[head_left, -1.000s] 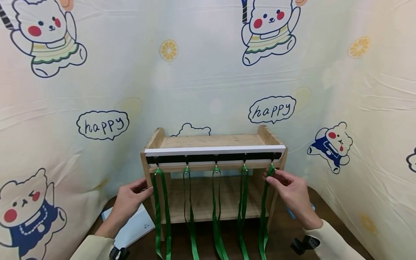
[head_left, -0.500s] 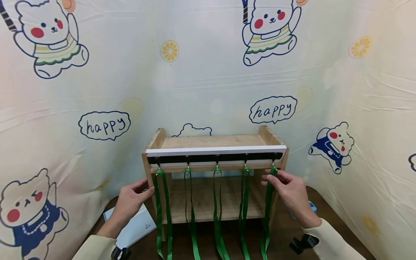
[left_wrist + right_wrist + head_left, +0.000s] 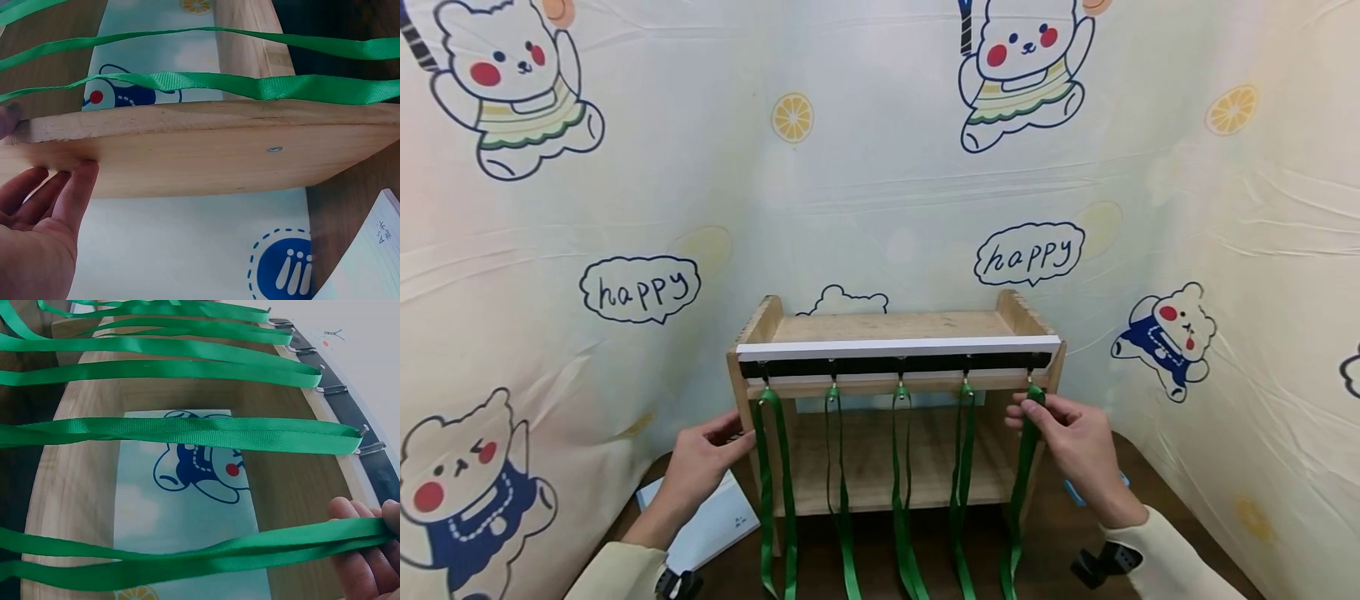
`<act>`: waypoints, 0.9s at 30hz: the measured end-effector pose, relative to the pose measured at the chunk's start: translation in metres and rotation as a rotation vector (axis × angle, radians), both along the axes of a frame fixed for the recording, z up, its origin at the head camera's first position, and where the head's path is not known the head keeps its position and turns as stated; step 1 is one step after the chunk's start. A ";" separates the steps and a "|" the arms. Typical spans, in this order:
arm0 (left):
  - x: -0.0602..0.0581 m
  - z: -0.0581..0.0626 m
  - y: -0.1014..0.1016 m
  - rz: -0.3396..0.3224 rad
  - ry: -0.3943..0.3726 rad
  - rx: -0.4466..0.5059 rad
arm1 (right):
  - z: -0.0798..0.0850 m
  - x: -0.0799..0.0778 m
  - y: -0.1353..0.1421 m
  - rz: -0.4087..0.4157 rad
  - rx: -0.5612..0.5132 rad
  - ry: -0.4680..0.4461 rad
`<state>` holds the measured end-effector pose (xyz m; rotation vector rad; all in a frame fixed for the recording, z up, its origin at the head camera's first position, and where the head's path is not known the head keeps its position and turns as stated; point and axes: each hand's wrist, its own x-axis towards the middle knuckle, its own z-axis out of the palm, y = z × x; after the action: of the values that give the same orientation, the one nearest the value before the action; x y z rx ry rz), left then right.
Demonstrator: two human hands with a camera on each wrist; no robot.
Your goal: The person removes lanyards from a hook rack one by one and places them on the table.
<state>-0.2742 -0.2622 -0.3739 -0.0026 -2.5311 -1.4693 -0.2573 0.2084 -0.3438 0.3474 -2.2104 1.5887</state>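
A small wooden shelf (image 3: 887, 327) stands on the table, with a black strip of hooks (image 3: 865, 365) along its upper front. Several green lanyards (image 3: 898, 467) hang from the hooks in long loops. My right hand (image 3: 1078, 437) pinches the rightmost lanyard (image 3: 237, 550) just below its hook, thumb in front and fingers behind. At the shelf's left side, my left hand (image 3: 700, 462) holds the side panel (image 3: 187, 156). Its fingertips press the outer face, and the thumb lies at the front edge, partly cut off in the left wrist view.
White paper (image 3: 715, 525) with small writing lies on the dark table (image 3: 925, 542), left of the shelf. Behind my right wrist a blue object (image 3: 1075, 493) is mostly hidden. A printed curtain (image 3: 880, 167) surrounds the table at the back and sides.
My right hand's thumb has slid slightly across the rightmost lanyard, whose upper part has shifted a little to the right. The left hand stays in place on the shelf.
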 end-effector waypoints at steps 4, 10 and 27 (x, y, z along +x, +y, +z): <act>0.002 0.000 -0.001 -0.002 -0.006 0.003 | 0.002 0.006 0.001 0.010 -0.019 -0.021; 0.001 0.002 0.000 0.003 -0.010 0.004 | 0.006 0.015 0.006 -0.026 0.020 -0.035; 0.002 0.000 0.000 -0.009 0.007 -0.007 | -0.002 0.027 0.020 0.010 -0.025 -0.046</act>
<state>-0.2724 -0.2627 -0.3736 -0.0204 -2.5342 -1.4607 -0.2301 0.2286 -0.3454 0.3184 -2.2240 1.6447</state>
